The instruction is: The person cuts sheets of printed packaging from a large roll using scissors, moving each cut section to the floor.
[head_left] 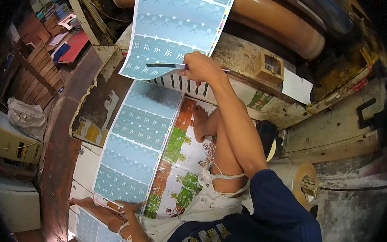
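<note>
My right hand [201, 68] is closed around a slim knife [161, 66] with a dark blade and a purple and white part by the fingers. The blade lies across the bottom of an upper blue printed sheet [177, 29], whose lower edge curls forward. Beneath it, a second long blue printed sheet [133, 130] slopes toward me, with rows of white script marks and a colour strip along one side. At that sheet's near end, my left hand [129, 209] grips the edge; its fingers are partly hidden. Whether the two sheets join behind the curl is hidden.
Large brown rollers [270, 21] cross the top of a machine. A small wooden box [269, 68] and white paper [297, 88] sit on its ledge. A roll of film [294, 180] stands at right. More printed sheet [93, 230] lies below my left leg.
</note>
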`<state>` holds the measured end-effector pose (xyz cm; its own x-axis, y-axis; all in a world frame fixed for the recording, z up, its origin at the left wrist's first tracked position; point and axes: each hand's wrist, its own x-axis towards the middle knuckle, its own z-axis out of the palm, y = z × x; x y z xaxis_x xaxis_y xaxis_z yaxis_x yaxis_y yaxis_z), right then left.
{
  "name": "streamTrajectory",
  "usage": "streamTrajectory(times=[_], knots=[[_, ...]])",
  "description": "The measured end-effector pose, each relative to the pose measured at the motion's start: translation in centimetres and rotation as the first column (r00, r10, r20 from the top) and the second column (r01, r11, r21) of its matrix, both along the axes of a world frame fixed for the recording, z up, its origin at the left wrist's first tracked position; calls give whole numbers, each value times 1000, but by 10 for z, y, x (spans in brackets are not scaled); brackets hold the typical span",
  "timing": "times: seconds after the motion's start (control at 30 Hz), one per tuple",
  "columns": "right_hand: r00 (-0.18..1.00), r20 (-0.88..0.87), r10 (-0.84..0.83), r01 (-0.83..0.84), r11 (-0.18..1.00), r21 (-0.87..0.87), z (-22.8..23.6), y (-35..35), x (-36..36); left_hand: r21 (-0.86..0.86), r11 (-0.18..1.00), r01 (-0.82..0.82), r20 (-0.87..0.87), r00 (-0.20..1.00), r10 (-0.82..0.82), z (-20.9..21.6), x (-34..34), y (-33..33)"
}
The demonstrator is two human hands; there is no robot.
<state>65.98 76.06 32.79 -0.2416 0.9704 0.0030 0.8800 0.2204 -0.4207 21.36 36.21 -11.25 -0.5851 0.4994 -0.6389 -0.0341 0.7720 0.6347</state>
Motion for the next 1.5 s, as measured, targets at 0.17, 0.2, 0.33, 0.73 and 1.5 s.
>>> streamTrajectory(times=[0.17,0.2,0.33,0.73,1.5], knots=[[993,81,81,-72,991,-112,-21,-5,4,-363,931,49,-226,964,-139,-30,53,8],[990,81,113,-106,990,-90,-22,-8,2,-382,923,39,-236,962,-138,-37,54,9],[968,181,173,-206,960,188,-26,-44,-15,-459,888,-19,-258,960,-113,-53,46,8],[969,173,179,-205,968,147,-35,-195,-47,464,856,229,267,885,-382,165,154,151],[500,-621,-603,823,553,126,-51,-224,109,558,765,-322,632,762,-140,246,168,131]])
